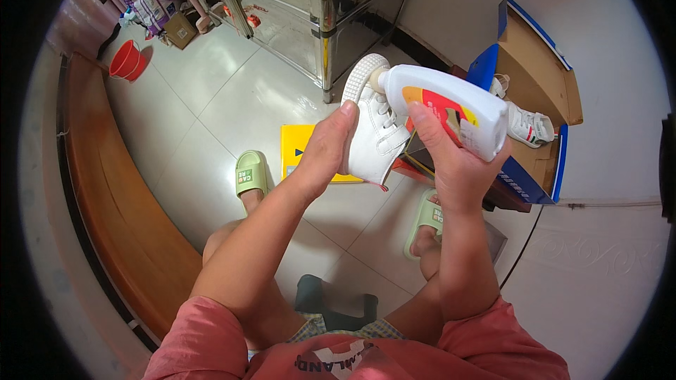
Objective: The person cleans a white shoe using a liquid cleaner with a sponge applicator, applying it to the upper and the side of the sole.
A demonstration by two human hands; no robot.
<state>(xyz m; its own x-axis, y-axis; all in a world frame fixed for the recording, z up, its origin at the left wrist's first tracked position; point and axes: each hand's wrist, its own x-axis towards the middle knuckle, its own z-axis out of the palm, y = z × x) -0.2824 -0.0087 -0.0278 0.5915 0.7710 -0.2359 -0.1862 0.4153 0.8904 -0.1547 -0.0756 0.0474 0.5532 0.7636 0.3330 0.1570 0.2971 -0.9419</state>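
Observation:
My left hand [328, 142] grips a small white shoe [367, 142] with a strap and laces, its textured toe pointing away from me. In my right hand [457, 163] is a white plastic bottle [449, 103] with a red and orange label, tilted sideways. The bottle's round applicator tip [377, 80] touches the shoe near the toe edge. Below the shoe, a yellow box or packet [296, 142] lies on the tiled floor, partly hidden. At the right, an open blue cardboard box [544, 74] holds another white shoe [528, 125].
A metal-framed rack [326, 53] stands ahead. A red bucket [127, 60] is on the floor at the far left, near a small carton [180, 30] and bags. Along the left runs a brown wooden bench or board [116, 184]. Green slippers [251, 171] are on my feet.

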